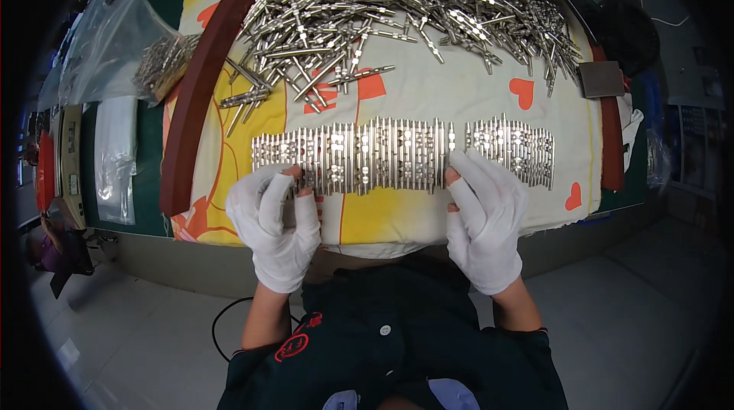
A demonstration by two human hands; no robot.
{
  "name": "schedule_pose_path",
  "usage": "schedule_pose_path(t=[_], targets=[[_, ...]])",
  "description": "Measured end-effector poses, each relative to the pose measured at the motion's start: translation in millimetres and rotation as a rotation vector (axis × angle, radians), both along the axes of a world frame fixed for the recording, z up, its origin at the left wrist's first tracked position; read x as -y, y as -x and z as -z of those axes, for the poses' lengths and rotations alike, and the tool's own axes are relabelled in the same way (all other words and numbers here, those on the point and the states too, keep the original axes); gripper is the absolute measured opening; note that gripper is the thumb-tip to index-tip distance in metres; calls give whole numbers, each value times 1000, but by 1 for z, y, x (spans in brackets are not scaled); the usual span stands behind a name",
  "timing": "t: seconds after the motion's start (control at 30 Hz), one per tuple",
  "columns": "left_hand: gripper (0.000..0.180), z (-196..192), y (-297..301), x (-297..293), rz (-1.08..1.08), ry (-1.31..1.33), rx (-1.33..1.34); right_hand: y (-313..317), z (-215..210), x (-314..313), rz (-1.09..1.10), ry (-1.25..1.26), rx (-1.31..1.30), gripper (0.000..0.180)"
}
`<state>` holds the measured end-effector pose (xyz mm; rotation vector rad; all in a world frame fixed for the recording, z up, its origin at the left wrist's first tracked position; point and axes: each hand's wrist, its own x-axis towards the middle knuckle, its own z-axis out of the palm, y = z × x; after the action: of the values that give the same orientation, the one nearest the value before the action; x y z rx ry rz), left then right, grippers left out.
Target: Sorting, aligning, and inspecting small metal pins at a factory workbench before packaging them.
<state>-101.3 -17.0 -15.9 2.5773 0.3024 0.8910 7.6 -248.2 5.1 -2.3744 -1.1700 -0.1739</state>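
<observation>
A long row of shiny metal pins (382, 154) lies side by side on a cream cloth with red hearts and yellow patches (428, 96). My left hand (275, 222), in a white glove with cut fingertips, touches the row's lower edge near its left end. My right hand (485, 215), gloved the same way, rests its fingers against the lower edge right of the middle. Neither hand grips a pin. A short separate group of pins (514, 148) continues the row to the right.
A big loose heap of the same metal pins (405, 4) fills the far part of the cloth. A dark red wooden rim (200, 81) borders the cloth on the left. Clear plastic bags (115, 50) with more pins lie on the green table at left. A dark square pad (602, 79) sits at right.
</observation>
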Motion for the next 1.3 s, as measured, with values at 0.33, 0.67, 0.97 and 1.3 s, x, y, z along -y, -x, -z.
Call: schedule_pose_path(t=[0.33, 0.67, 0.97, 1.3], targets=[[33, 1, -2, 1, 4, 4, 2, -8, -2, 29, 152, 45, 116, 49], [35, 2, 1, 0, -5, 10, -25, -4, 1, 26, 119, 36, 80, 45], [37, 0, 1, 0, 13, -5, -34, 2, 4, 13, 89, 76, 104, 35], [35, 2, -1, -1, 27, -16, -19, -1, 3, 13, 55, 32, 64, 42]])
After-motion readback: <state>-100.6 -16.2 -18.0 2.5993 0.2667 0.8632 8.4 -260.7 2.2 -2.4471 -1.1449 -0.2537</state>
